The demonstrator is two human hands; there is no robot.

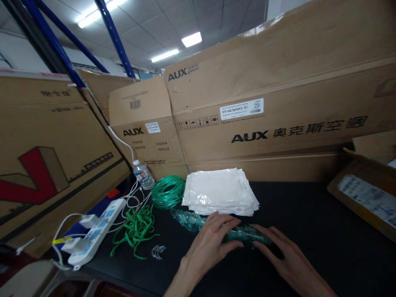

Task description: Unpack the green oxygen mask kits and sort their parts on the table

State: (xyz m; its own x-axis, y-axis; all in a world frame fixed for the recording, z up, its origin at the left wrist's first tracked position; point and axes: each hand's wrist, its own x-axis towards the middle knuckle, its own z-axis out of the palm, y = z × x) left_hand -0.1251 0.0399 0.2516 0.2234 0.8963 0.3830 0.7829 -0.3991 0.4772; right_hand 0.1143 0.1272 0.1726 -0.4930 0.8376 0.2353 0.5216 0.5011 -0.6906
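A long, thin bundle in shiny, see-through dark green plastic [188, 220] lies crosswise on the black table top [293, 214]. What is inside it I cannot make out. My left hand [210, 237] reaches over its middle, fingers on the far side and thumb on the near side. At its right end, my right hand [278, 249] pinches it between fingers and thumb. Just behind the bundle lies a stack of white plastic bags [219, 189]. A coil of green tubing [168, 192] rests to the left of that stack.
Left of my hands are tangled green strips [137, 229], small curved see-through pieces [158, 251], a white power strip [95, 239] with plugs and cables, and a water bottle [143, 175]. Cardboard walls [210, 144] close off the back. An opened carton [368, 194] stands at right.
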